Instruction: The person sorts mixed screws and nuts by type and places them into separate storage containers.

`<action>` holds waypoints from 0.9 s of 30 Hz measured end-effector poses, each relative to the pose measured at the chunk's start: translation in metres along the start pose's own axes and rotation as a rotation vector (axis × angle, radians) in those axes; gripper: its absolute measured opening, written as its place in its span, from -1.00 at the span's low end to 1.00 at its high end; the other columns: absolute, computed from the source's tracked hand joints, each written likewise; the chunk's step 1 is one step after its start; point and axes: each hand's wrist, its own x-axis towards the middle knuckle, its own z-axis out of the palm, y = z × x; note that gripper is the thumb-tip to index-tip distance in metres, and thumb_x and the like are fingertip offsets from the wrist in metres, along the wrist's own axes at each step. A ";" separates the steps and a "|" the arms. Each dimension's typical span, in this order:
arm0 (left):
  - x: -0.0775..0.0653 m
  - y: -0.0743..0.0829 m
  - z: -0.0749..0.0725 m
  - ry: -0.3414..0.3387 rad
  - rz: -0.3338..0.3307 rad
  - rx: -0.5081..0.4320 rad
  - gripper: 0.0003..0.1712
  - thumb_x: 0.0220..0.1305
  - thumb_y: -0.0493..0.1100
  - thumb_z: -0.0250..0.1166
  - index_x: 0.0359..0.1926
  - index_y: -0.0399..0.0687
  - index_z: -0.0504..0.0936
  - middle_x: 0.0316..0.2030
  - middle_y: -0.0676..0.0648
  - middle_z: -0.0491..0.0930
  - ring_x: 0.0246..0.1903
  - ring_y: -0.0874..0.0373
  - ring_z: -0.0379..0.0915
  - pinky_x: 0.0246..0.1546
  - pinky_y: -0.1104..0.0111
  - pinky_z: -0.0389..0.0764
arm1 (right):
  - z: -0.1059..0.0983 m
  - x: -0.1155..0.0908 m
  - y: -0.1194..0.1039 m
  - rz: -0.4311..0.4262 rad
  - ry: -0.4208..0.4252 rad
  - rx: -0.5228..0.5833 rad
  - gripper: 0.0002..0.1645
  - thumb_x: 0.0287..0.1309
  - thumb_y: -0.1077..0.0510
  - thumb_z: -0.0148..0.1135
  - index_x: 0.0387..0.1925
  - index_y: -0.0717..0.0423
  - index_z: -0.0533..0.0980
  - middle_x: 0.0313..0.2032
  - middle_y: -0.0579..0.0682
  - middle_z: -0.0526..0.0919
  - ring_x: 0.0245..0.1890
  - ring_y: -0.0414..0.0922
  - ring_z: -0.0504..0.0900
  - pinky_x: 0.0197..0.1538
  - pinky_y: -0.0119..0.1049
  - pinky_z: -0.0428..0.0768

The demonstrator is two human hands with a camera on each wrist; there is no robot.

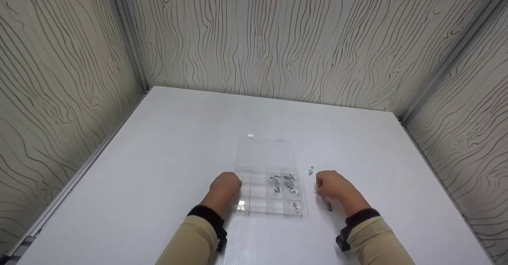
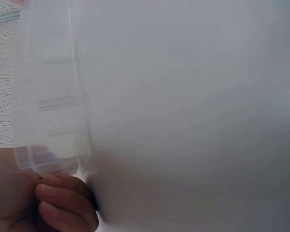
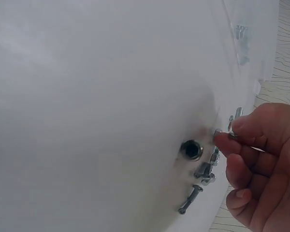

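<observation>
A clear plastic compartment box [image 1: 258,203] lies on the table, its transparent lid [image 1: 265,152] folded open toward the back. My left hand [image 1: 225,185] grips the box at its left side; the left wrist view has the curled fingers [image 2: 65,198] at the box's corner. Small metal screws [image 1: 289,177] fill some right-hand compartments, and rings or nuts [image 1: 295,206] sit in the front right one. To the right of the box, my right hand [image 1: 333,185] pinches a small metal fastener [image 3: 233,136] between thumb and forefinger, close over the table. The fingers mostly cover it.
Around the right hand lie loose fasteners: a socket-head bolt [image 3: 191,150], a long screw [image 3: 190,199] and several smaller pieces. Small nuts [image 1: 310,172] rest between box and right hand. Wood-grain panels [image 1: 258,39] stand behind and beside the white table [image 1: 158,146].
</observation>
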 end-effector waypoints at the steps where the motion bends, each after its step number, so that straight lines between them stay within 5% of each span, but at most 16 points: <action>1: 0.000 0.000 0.000 -0.001 0.001 0.002 -0.78 0.12 -0.25 0.02 -0.39 -0.25 0.59 -0.32 -0.14 0.57 -0.26 -0.02 0.50 -0.19 0.19 0.52 | -0.001 0.001 -0.002 -0.007 0.010 0.011 -0.91 -0.08 0.32 0.23 -0.51 0.13 0.46 -0.54 -0.02 0.47 -0.53 -0.10 0.44 -0.48 -0.27 0.45; 14: 0.000 -0.001 0.000 -0.002 -0.014 -0.026 -0.76 0.15 -0.23 0.01 -0.37 -0.25 0.59 -0.32 -0.14 0.57 -0.26 -0.01 0.49 -0.21 0.18 0.52 | -0.006 0.021 -0.056 -0.084 0.193 0.055 -0.95 0.07 0.19 0.23 -0.43 0.05 0.51 -0.43 -0.07 0.55 -0.38 -0.12 0.49 -0.29 -0.21 0.51; 27: 0.000 -0.001 0.001 0.007 0.023 0.001 -0.78 0.15 -0.26 0.02 -0.37 -0.26 0.60 -0.30 -0.15 0.58 -0.22 -0.01 0.49 -0.16 0.19 0.51 | 0.015 0.026 -0.095 -0.204 0.255 -0.136 -0.95 0.02 0.07 0.30 -0.48 -0.08 0.57 -0.46 -0.17 0.60 -0.43 -0.17 0.52 -0.29 -0.20 0.52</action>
